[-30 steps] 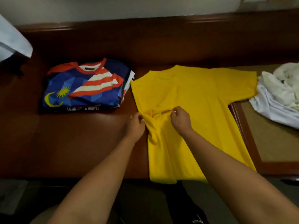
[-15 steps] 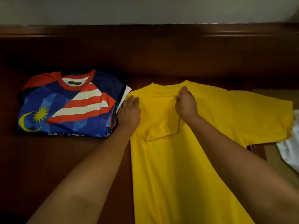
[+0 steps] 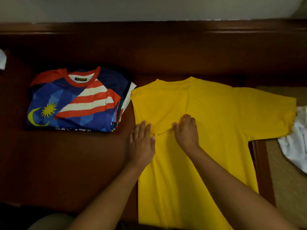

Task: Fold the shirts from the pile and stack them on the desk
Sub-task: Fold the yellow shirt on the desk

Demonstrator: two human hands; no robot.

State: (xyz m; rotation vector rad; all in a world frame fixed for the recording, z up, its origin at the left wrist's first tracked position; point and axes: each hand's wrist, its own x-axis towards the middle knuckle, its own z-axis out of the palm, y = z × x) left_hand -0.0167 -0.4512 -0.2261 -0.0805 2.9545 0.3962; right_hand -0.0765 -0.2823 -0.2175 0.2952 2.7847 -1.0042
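Observation:
A yellow T-shirt [image 3: 216, 117] lies flat on the dark wooden desk [image 3: 74, 163], back up, with its left sleeve folded in over the body and its right sleeve spread out. My left hand [image 3: 142, 143] lies flat with straight fingers on the shirt's left edge, at the folded sleeve. My right hand [image 3: 186, 131] presses on the folded sleeve's lower edge with slightly bent fingers. To the left stands a stack of folded shirts [image 3: 74, 100], topped by a blue, red and white one with a yellow moon and star.
A white crumpled garment [image 3: 295, 143] lies at the right on a tan inset surface [image 3: 285, 188]. The desk's raised wooden back [image 3: 149, 39] runs along the far side. A white scrap [image 3: 2, 58] shows at the far left edge.
Both hands slid from near the collar down toward me along the folded left sleeve. A second ago they were pinching that sleeve and folding it in.

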